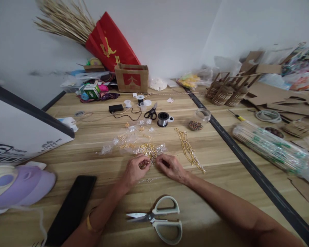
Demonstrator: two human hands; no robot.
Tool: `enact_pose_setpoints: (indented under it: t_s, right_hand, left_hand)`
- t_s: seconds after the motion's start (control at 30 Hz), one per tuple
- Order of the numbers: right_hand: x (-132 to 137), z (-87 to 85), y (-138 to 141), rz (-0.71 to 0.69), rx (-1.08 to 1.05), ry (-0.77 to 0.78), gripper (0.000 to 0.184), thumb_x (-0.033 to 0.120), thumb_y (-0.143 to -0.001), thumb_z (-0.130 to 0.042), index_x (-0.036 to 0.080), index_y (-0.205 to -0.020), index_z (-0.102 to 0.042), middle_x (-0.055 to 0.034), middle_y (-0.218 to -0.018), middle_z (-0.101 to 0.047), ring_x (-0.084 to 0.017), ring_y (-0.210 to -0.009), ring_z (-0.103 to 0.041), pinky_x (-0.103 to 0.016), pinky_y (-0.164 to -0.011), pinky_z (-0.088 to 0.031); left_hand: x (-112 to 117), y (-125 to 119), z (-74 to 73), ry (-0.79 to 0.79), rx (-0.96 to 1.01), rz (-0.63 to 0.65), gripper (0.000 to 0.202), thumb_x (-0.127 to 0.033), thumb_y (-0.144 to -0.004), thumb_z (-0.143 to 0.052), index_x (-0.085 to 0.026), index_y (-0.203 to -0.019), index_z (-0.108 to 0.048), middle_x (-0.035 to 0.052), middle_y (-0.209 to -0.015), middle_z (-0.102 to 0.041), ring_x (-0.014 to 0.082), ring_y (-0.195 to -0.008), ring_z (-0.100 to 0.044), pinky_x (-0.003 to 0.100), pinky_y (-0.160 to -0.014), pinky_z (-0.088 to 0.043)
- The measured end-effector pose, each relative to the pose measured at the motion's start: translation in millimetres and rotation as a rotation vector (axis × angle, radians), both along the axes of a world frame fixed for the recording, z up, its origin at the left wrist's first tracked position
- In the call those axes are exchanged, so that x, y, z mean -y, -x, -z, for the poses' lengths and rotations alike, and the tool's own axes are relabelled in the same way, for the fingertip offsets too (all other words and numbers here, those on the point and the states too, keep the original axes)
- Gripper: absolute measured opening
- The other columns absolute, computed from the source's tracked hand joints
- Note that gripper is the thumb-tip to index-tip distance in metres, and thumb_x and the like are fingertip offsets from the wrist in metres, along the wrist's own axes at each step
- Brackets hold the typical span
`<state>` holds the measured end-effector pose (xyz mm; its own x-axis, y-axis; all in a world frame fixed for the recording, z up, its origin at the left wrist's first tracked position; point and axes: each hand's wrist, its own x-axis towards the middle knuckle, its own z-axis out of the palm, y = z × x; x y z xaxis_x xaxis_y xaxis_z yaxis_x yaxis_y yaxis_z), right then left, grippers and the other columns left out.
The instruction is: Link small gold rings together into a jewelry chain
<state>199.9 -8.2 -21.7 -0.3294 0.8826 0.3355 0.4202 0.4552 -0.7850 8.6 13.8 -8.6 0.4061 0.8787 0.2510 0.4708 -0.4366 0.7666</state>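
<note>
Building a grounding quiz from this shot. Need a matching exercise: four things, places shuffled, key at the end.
Things:
1. white-handled scissors
2. heap of small gold-toned pieces
3. red bag
4. gold-toned chains

Places:
A. to the right of the right hand
B. between the forearms
C. just beyond the left hand and right hand
D. at the back, with dried stalks sticking out

Pairs: 1-B, 2-C, 3-D, 4-A
</note>
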Motion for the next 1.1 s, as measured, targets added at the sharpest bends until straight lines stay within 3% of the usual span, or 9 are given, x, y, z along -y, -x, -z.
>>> enact_pose_setpoints:
  t_s: [0.23,0.43,0.63,0.87,1.1]
  right_hand:
    - [2.3,0.8,-1.4,-0.021,-0.023,-0.076,0.013,0.023,-0.089,-0.045,0.017,-0.085,-0.056,-0.0028,-0.071,-0.061,-0.012,-0.06,-0.053,-0.022,-0.057,-0.041]
    - [6.9,-1.9,3.8,-0.006,-0.109,-0.102,0.012,0.023,-0.089,-0.045,0.017,-0.08,-0.052,0.0002,-0.063,-0.054,-0.01,-0.054,-0.046,-0.021,-0.051,-0.037]
    - [12.1,-5.0,9.2,0.012,-0.191,-0.044,0.013,0.023,-0.089,-0.045,0.018,-0.078,-0.049,0.0026,-0.06,-0.047,-0.009,-0.052,-0.041,-0.02,-0.048,-0.035]
    - [11.6,-5.5,6.5,-0.048,-0.083,-0.159,0.011,0.021,-0.088,-0.045,0.017,-0.079,-0.05,0.0025,-0.06,-0.049,-0.007,-0.046,-0.037,-0.019,-0.043,-0.031]
    - [11.1,-4.4,6.7,-0.049,-0.055,-0.177,0.011,0.019,-0.087,-0.045,0.017,-0.079,-0.051,0.0015,-0.061,-0.052,-0.007,-0.048,-0.041,-0.018,-0.045,-0.033]
  left_hand:
    - [-5.5,1.1,-0.6,0.698,0.442,-0.038,0.022,-0.03,-0.062,-0.073,-0.012,-0.073,-0.065,-0.0011,-0.061,-0.061,0.008,-0.053,-0.051,0.021,-0.054,-0.041]
    - [-4.4,0.4,-1.6,1.037,0.744,-0.028,0.033,-0.03,-0.05,-0.084,-0.011,-0.071,-0.067,-0.0015,-0.054,-0.061,0.0065,-0.048,-0.05,0.019,-0.048,-0.036]
    - [-4.5,-0.6,0.8,1.123,0.805,-0.023,0.03,-0.026,-0.049,-0.086,-0.011,-0.069,-0.069,0.0008,-0.055,-0.064,0.0082,-0.052,-0.054,0.02,-0.053,-0.038]
    - [-2.0,-2.4,-0.9,1.117,0.745,0.022,0.03,-0.028,-0.05,-0.086,-0.011,-0.068,-0.069,0.0017,-0.058,-0.065,0.0096,-0.055,-0.055,0.022,-0.057,-0.039]
    - [-1.4,-3.0,0.7,1.11,0.724,0.056,0.029,-0.029,-0.053,-0.084,-0.011,-0.07,-0.068,0.0018,-0.06,-0.065,0.0105,-0.056,-0.055,0.024,-0.059,-0.038]
